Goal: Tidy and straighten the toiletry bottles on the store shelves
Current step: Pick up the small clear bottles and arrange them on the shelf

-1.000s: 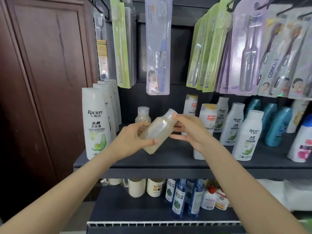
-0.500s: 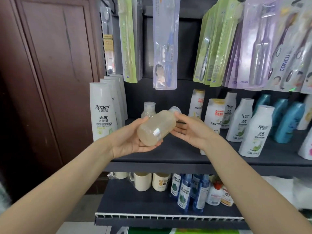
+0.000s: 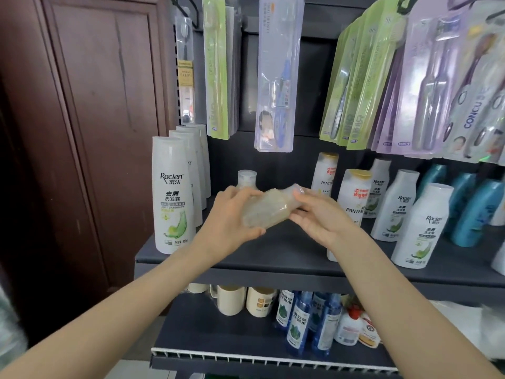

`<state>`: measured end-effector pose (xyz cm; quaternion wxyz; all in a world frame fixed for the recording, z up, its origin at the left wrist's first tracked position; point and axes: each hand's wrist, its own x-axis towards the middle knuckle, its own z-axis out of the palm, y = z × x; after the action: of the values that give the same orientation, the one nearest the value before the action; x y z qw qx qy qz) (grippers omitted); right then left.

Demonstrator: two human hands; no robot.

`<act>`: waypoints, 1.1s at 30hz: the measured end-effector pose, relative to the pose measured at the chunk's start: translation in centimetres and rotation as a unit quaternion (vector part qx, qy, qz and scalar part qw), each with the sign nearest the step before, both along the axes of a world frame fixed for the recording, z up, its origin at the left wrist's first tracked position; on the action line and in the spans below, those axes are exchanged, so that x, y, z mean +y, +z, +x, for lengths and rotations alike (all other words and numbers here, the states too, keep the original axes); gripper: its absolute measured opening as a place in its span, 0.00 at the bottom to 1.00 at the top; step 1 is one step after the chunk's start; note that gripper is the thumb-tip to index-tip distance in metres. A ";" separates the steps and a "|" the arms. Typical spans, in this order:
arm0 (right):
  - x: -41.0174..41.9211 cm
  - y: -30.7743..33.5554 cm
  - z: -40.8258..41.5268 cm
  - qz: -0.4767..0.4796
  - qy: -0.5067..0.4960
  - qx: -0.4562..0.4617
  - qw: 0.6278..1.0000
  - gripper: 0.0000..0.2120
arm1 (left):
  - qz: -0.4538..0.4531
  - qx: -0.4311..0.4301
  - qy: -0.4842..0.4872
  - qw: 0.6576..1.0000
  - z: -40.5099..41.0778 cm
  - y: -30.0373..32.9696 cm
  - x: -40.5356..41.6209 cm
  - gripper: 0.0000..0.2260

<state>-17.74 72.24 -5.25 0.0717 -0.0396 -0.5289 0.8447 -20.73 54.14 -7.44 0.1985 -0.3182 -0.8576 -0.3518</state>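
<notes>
A small translucent bottle point(image 3: 269, 209) of pale liquid lies tilted in the air above the dark upper shelf point(image 3: 273, 258), cap end up to the right. My left hand point(image 3: 229, 222) grips its base end from the left. My right hand point(image 3: 314, 214) holds the cap end, thumb on top and fingers under the neck. A second small clear bottle point(image 3: 246, 179) stands upright on the shelf behind my left hand. Tall white Raclen bottles point(image 3: 172, 195) stand in a row at the shelf's left end.
White Pantene bottles point(image 3: 352, 198), smaller white Raclen bottles point(image 3: 420, 225) and teal bottles point(image 3: 475, 212) fill the shelf's right side. Toothbrush packs point(image 3: 276, 75) hang above. The lower shelf point(image 3: 218, 335) carries mugs and blue spray bottles point(image 3: 300, 321). A brown wooden door point(image 3: 90, 132) stands left.
The bottle has turned in my hands: its base swung left and down, the cap now points right. My left hand moved from under the bottle to around its base.
</notes>
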 end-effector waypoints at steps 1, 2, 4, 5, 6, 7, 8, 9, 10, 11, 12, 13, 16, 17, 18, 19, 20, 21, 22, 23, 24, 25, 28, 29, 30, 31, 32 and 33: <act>-0.1 -0.1 -0.1 -0.005 -0.009 -0.002 1.000 0.06 | -0.012 0.040 0.006 0.999 -0.3 -0.3 0.1 0.28; -0.3 -0.3 -0.1 -0.005 -0.015 -0.007 1.000 0.06 | -0.026 0.088 0.010 0.996 -0.5 -0.5 0.1 0.28; -0.2 -0.7 -0.2 -0.004 -0.016 -0.010 1.000 0.06 | -0.054 0.174 0.007 0.983 -1.0 -1.1 0.0 0.28; -0.1 -0.9 -0.3 -0.004 -0.012 -0.007 1.000 0.06 | -0.060 0.199 0.005 0.978 -1.2 -1.4 0.0 0.29; -0.1 -1.1 -0.3 -0.006 -0.004 0.002 1.000 0.07 | -0.061 0.210 0.005 0.976 -1.3 -1.6 0.0 0.29; -0.1 -1.2 -0.4 -0.007 0.003 0.013 1.000 0.08 | -0.057 0.214 0.008 0.975 -1.5 -1.9 0.0 0.29; -0.1 -1.3 -0.4 -0.010 0.008 0.025 1.000 0.09 | -0.048 0.212 0.014 0.976 -1.6 -2.0 0.1 0.28; -0.1 -1.4 -0.5 -0.014 0.012 0.036 0.999 0.09 | -0.031 0.203 0.023 0.978 -1.8 -2.2 0.2 0.28; 0.0 -1.5 -0.6 -0.018 0.018 0.043 0.999 0.09 | -0.010 0.189 0.029 0.982 -1.9 -2.2 0.3 0.27; 0.0 -1.6 -0.6 -0.016 0.023 0.044 0.999 0.09 | 0.012 0.173 0.031 0.984 -2.0 -2.2 0.4 0.27; 0.1 -1.6 -0.7 -0.006 0.026 0.039 0.999 0.08 | 0.027 0.161 0.029 0.986 -2.1 -2.1 0.4 0.27; 0.2 -1.6 -0.8 0.007 0.024 0.031 0.999 0.07 | 0.036 0.154 0.025 0.987 -2.2 -2.1 0.5 0.27; 0.2 -1.2 -1.2 0.026 -0.003 0.035 0.999 0.05 | 0.054 0.109 0.009 0.993 -2.2 -1.8 0.9 0.28; 0.2 -1.1 -1.4 0.033 -0.022 0.047 0.998 0.06 | 0.056 0.075 0.005 0.996 -2.2 -1.6 1.2 0.29; 0.2 -1.1 -1.5 0.048 -0.046 0.059 0.996 0.09 | 0.052 0.039 -0.001 0.998 -2.3 -1.5 1.5 0.30; 0.1 -1.1 -1.7 0.074 -0.072 0.070 0.992 0.12 | 0.043 0.003 -0.010 0.999 -2.4 -1.3 1.7 0.30; 0.0 -1.2 -1.8 0.113 -0.097 0.082 0.985 0.14 | 0.036 -0.027 -0.020 0.999 -2.6 -1.0 1.9 0.30; -0.2 -1.3 -2.0 0.160 -0.120 0.092 0.975 0.14 | 0.035 -0.044 -0.028 0.998 -2.8 -0.7 1.9 0.28; -0.2 -1.4 -2.2 0.205 -0.139 0.097 0.964 0.14 | 0.041 -0.047 -0.031 0.998 -3.1 -0.4 1.8 0.26; -0.1 -1.6 -2.6 0.240 -0.155 0.096 0.953 0.14 | 0.052 -0.041 -0.027 0.997 -3.5 -0.2 1.7 0.24; 0.1 -1.7 -2.9 0.263 -0.169 0.092 0.945 0.14 | 0.065 -0.034 -0.014 0.997 -4.0 -0.1 1.6 0.22; 0.3 -1.8 -3.4 0.276 -0.181 0.087 0.940 0.14 | 0.077 -0.031 0.003 0.997 -4.6 0.1 1.5 0.21; 0.8 -1.9 -4.9 0.294 -0.205 0.078 0.930 0.15 | 0.084 -0.054 0.054 0.994 -6.5 0.7 1.9 0.21; 0.8 -1.8 -5.4 0.301 -0.211 0.076 0.927 0.15 | 0.087 -0.065 0.063 0.992 -7.1 1.0 2.1 0.22; 0.8 -1.6 -6.0 0.310 -0.216 0.072 0.923 0.14 | 0.093 -0.074 0.067 0.991 -7.7 1.2 2.3 0.22; 0.7 -1.4 -6.5 0.318 -0.220 0.066 0.920 0.14 | 0.098 -0.082 0.068 0.989 -8.2 1.3 2.5 0.23; 0.6 -1.3 -7.1 0.322 -0.224 0.058 0.918 0.14 | 0.100 -0.091 0.067 0.989 -8.7 1.3 2.6 0.23; 0.6 -1.3 -7.7 0.325 -0.230 0.051 0.916 0.14 | 0.100 -0.103 0.064 0.988 -9.1 1.3 2.7 0.23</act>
<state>-25.45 72.80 -6.56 0.2995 -0.0915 -0.7462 0.5875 -29.81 56.82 -6.15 0.1624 -0.2031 -0.8528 -0.4529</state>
